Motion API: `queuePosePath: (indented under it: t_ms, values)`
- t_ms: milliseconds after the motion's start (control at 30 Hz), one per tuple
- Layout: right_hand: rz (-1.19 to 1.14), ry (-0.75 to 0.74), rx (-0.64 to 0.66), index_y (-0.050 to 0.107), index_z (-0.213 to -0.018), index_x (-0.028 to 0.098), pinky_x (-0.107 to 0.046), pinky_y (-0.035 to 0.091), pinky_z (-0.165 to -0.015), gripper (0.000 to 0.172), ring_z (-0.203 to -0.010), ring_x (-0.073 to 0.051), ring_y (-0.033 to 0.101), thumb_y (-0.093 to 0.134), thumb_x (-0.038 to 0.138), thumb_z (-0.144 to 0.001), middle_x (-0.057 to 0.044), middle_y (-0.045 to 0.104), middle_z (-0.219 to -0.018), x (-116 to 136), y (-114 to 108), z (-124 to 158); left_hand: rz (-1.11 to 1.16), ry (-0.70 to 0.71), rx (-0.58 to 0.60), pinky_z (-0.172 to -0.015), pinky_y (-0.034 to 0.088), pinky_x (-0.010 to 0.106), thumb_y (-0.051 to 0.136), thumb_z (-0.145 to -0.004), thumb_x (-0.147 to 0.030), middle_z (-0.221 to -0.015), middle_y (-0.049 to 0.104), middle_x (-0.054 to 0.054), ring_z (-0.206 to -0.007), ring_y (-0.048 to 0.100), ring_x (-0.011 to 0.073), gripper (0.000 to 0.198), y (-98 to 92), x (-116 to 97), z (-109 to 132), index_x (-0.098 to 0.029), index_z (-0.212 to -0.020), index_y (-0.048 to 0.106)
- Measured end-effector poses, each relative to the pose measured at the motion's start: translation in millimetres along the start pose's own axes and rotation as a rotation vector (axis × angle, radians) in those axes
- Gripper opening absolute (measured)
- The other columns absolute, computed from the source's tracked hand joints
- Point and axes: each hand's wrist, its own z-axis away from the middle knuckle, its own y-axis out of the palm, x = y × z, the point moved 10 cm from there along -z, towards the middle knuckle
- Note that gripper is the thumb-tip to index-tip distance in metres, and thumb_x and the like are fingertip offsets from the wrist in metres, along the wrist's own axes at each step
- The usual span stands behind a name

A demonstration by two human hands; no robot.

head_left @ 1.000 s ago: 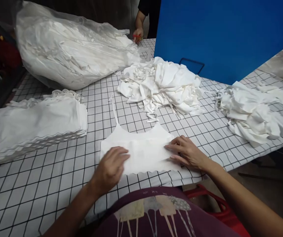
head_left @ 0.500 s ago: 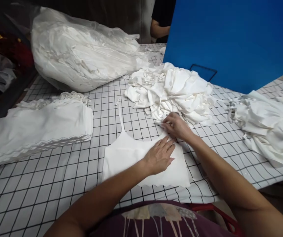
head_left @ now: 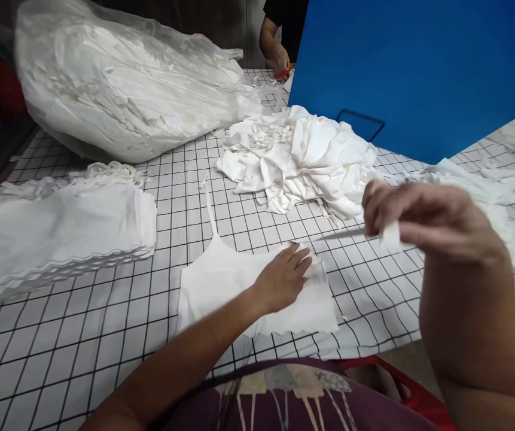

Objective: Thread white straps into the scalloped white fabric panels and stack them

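I'm pressing my flat, unclenched L hand on a white fabric cami, R hand pinching its thin white strap.

1. Left hand: palm down, flat, low over the tabletop, inboard of its near edge. Fingers extended, slightly spread, pointing away and right.
2. Left forearm: slants in from lower left across that near edge.
3. Right hand: raised clear of the tabletop, well apart from left. Fingers curled in a pinch, slightly blurred.
4. Right wrist: bent, hand turned leftward.
5. Right forearm: rises steeply from lower right.
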Motion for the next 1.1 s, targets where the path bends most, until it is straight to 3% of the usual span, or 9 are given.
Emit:
queuePosePath:
  t_ms: [67, 167, 300, 400, 533, 600, 700, 833, 1100]
  values:
    - [0.029, -0.017, 0.165, 0.070, -0.103, 0.022, -0.032, 0.047, -0.076, 0.013, -0.076, -0.013, 0.065, 0.066, 0.020, -0.091, -0.001, 0.073, -0.084, 9, 40, 22, 0.072, -0.042, -0.077, -0.114, 0.039, 0.049, 0.039, -0.097, -0.013, -0.140, 0.055, 0.015, -0.138, 0.043, 0.0285, 0.037, -12.9, 2, -1, -0.009, -0.129, 0.055]
    - [0.019, 0.067, 0.242, 0.069, -0.107, 0.022, -0.034, 0.046, -0.086, 0.018, -0.084, -0.014, 0.066, 0.069, 0.017, -0.089, -0.002, 0.075, -0.090, 5, 84, 50, 0.203, -0.137, -0.138, -0.104, 0.048, 0.048, 0.037, -0.089, -0.003, -0.123, 0.065, 0.015, -0.120, 0.056, 0.0274, 0.039, -29.2, 4, -3, -0.009, -0.117, 0.063]
    - [0.008, 0.260, 0.368, 0.069, -0.111, 0.022, -0.037, 0.045, -0.098, 0.021, -0.107, -0.019, 0.061, 0.060, 0.017, -0.093, -0.007, 0.071, -0.107, -8, 117, 76, 0.633, -0.434, -0.048, -0.093, 0.053, 0.040, 0.042, -0.091, -0.010, -0.112, 0.072, 0.012, -0.101, 0.065, 0.0228, 0.036, -20.4, 22, -3, -0.011, -0.117, 0.066]
    - [0.012, 0.443, 0.333, 0.066, -0.118, 0.021, -0.037, 0.048, -0.095, 0.025, -0.111, -0.021, 0.059, 0.055, 0.023, -0.095, -0.010, 0.066, -0.116, -30, 108, 90, 1.031, -0.723, 0.045, -0.077, 0.055, 0.029, 0.048, -0.094, -0.019, -0.109, 0.074, 0.011, -0.081, 0.068, 0.0150, 0.031, 2.2, 34, 0, -0.012, -0.117, 0.067]
    - [0.021, 0.795, -0.134, 0.062, -0.100, 0.017, -0.028, 0.048, -0.063, 0.028, -0.072, -0.014, 0.058, 0.054, 0.044, -0.095, -0.006, 0.063, -0.086, -90, 64, 111, 1.280, -0.897, 0.053, -0.050, 0.039, 0.018, 0.062, -0.090, -0.034, -0.099, 0.075, 0.011, -0.061, 0.059, 0.0076, 0.024, 13.9, 42, -7, -0.012, -0.096, 0.071]
    - [-0.010, 0.937, -0.254, 0.057, -0.090, 0.018, -0.024, 0.039, -0.050, 0.033, -0.057, -0.010, 0.048, 0.059, 0.051, -0.091, 0.000, 0.055, -0.070, -116, 63, 123, 1.318, -0.970, 0.040, -0.044, 0.030, 0.017, 0.069, -0.086, -0.035, -0.090, 0.075, 0.010, -0.053, 0.051, 0.0043, 0.023, 17.3, 46, -9, -0.012, -0.086, 0.070]
    - [-0.072, 1.027, -0.283, 0.049, -0.083, 0.020, -0.022, 0.029, -0.043, 0.038, -0.048, -0.008, 0.038, 0.065, 0.054, -0.085, 0.005, 0.046, -0.058, -137, 74, 132, 1.273, -1.022, 0.015, -0.043, 0.026, 0.017, 0.072, -0.083, -0.031, -0.073, 0.070, 0.005, -0.046, 0.042, 0.0025, 0.020, 16.7, 53, -9, -0.011, -0.078, 0.068]
    - [0.004, 1.079, -0.351, 0.046, -0.079, 0.021, -0.024, 0.031, -0.044, 0.036, -0.047, -0.010, 0.040, 0.057, 0.054, -0.089, 0.004, 0.048, -0.058, -147, 67, 142, 1.054, -0.987, 0.032, -0.043, 0.029, 0.019, 0.064, -0.088, -0.030, -0.065, 0.066, 0.003, -0.042, 0.042, 0.0040, 0.022, 5.2, 61, -9, -0.012, -0.075, 0.066]
    - [0.239, 1.058, -0.189, 0.061, -0.082, 0.019, -0.025, 0.034, -0.051, 0.024, -0.054, -0.011, 0.045, 0.050, 0.039, -0.090, 0.001, 0.055, -0.062, -143, 77, 129, 0.763, -1.003, 0.203, -0.041, 0.029, 0.023, 0.063, -0.086, -0.038, -0.067, 0.071, 0.007, -0.038, 0.045, 0.0083, 0.029, 6.2, 69, -25, -0.012, -0.074, 0.070]
